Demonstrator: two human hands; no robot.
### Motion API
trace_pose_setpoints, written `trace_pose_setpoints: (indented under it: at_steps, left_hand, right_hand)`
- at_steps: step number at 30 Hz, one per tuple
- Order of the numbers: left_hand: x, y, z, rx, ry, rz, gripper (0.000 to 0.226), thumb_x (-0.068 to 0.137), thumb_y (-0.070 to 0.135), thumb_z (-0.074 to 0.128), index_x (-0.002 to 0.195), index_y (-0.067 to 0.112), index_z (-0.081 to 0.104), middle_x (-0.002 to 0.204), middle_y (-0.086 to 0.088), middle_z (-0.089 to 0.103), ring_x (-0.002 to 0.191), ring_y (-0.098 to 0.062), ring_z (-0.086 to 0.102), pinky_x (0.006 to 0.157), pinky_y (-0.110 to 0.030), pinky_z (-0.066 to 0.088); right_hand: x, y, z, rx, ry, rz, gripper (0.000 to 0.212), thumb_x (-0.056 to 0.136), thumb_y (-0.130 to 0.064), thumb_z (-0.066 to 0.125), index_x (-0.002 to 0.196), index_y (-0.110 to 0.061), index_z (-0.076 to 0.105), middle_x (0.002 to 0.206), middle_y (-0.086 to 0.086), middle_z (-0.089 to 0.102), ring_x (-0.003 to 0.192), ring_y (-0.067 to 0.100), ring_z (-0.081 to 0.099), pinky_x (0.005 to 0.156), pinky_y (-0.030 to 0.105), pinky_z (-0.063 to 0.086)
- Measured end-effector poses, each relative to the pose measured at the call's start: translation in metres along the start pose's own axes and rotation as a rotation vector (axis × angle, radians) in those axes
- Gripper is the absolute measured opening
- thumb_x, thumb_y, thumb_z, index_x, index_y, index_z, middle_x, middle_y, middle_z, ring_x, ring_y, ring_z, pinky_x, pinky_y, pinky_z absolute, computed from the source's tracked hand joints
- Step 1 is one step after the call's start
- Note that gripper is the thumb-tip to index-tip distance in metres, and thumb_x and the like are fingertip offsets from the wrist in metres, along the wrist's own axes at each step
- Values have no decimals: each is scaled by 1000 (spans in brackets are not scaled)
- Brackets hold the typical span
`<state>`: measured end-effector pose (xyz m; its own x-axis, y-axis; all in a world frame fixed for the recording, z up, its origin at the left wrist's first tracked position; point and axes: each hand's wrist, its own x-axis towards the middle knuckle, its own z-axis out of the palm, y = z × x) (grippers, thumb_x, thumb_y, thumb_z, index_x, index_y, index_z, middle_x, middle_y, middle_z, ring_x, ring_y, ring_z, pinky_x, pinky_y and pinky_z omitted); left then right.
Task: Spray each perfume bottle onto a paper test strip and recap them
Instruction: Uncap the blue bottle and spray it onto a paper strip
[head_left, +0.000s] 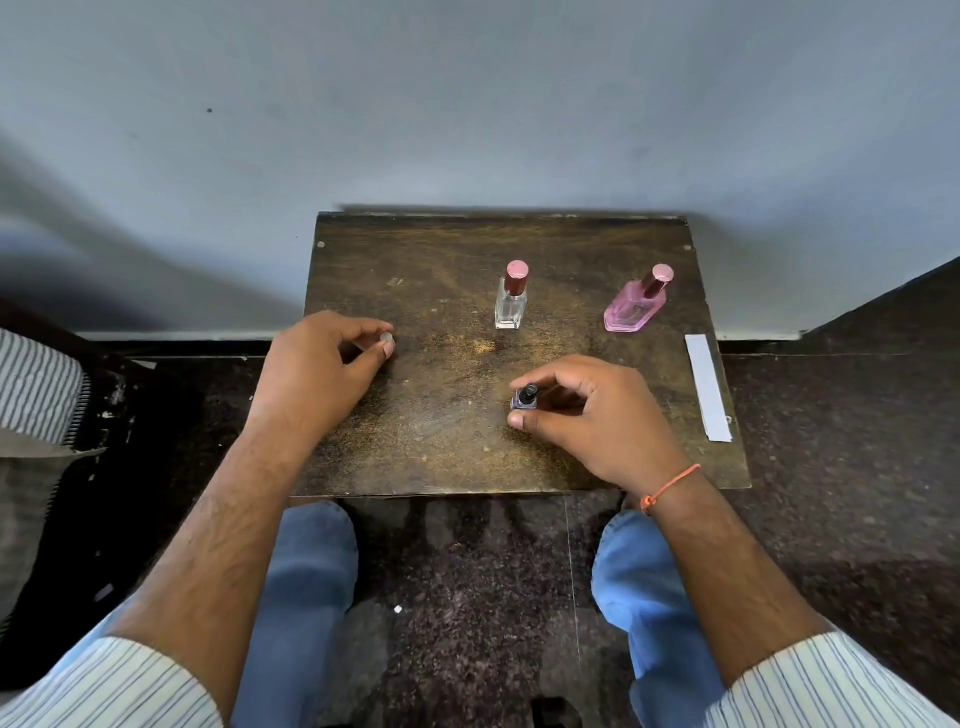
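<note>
My right hand (597, 415) grips a small dark blue perfume bottle (522, 401) standing on the brown table (447, 415); its black spray nozzle is uncovered. At the table's left my left hand (317, 369) pinches a small clear cap (387, 340) between thumb and fingers, down at the tabletop. A clear bottle with a dark red cap (511, 299) stands upright at the back middle. A pink bottle with a pink-topped cap (639, 304) stands at the back right. White paper test strips (707, 387) lie along the right edge.
The small table stands against a grey wall. My knees in blue jeans (311, 561) are under its near edge. A striped cloth (36, 384) lies off to the left over the dark speckled floor (467, 597).
</note>
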<state>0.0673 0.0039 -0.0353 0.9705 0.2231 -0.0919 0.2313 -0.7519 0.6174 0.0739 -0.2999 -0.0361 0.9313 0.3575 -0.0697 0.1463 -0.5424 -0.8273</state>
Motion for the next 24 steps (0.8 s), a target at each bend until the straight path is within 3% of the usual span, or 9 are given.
trace_pose_setpoints:
  at_steps: [4, 9, 13, 17, 20, 22, 24]
  left_hand:
    - [1, -2, 0, -1, 6, 22, 26, 96, 40, 79, 121, 32, 82, 103, 14, 73, 101, -10, 69, 86, -26, 52]
    - [0, -2, 0, 19, 11, 53, 52, 88, 48, 85, 137, 35, 72, 114, 8, 66, 105, -8, 63, 87, -22, 45]
    - [-3, 1, -1, -25, 87, 128, 48, 88, 50, 84, 133, 36, 74, 109, 13, 64, 96, 0, 60, 75, -13, 43]
    - [-7, 10, -2, -84, 71, 248, 35, 89, 43, 85, 122, 33, 79, 98, 11, 67, 70, -2, 55, 60, -19, 45]
    - [-12, 19, 0, -127, 34, 344, 27, 89, 33, 87, 114, 24, 84, 91, 6, 68, 70, 7, 55, 60, -8, 39]
    - [-14, 23, 1, -155, 2, 376, 25, 88, 28, 88, 112, 21, 84, 90, 4, 69, 71, 12, 56, 62, -4, 39]
    - [-15, 25, 2, -164, -15, 390, 25, 88, 25, 88, 112, 19, 84, 90, 2, 69, 70, 13, 57, 62, -2, 39]
  right_hand:
    - [-1, 0, 2, -2, 8, 13, 31, 79, -24, 97, 108, -26, 85, 101, -12, 79, 94, 2, 72, 84, 14, 54]
    - [-1, -2, 1, 18, -13, 46, 50, 77, -24, 98, 122, -33, 80, 108, -15, 77, 90, 4, 74, 84, 14, 56]
    - [0, -2, -14, 40, -56, 78, 63, 76, -16, 98, 132, -32, 75, 115, -13, 75, 90, 7, 76, 86, 20, 61]
    - [-1, 7, -44, -121, 17, 121, 39, 77, -24, 98, 111, -30, 81, 100, -14, 77, 83, 4, 71, 76, 14, 52]
    - [-5, 14, -67, -182, 149, 196, 23, 79, -26, 96, 96, -28, 81, 88, -14, 77, 86, 1, 69, 72, 6, 45]
    - [-8, 21, -83, -233, 265, 274, 19, 80, -31, 95, 92, -26, 80, 85, -14, 76, 83, 3, 68, 72, 10, 46]
    - [-12, 30, -97, -264, 378, 375, 23, 80, -35, 94, 94, -24, 79, 89, -10, 75, 83, 11, 68, 77, 26, 48]
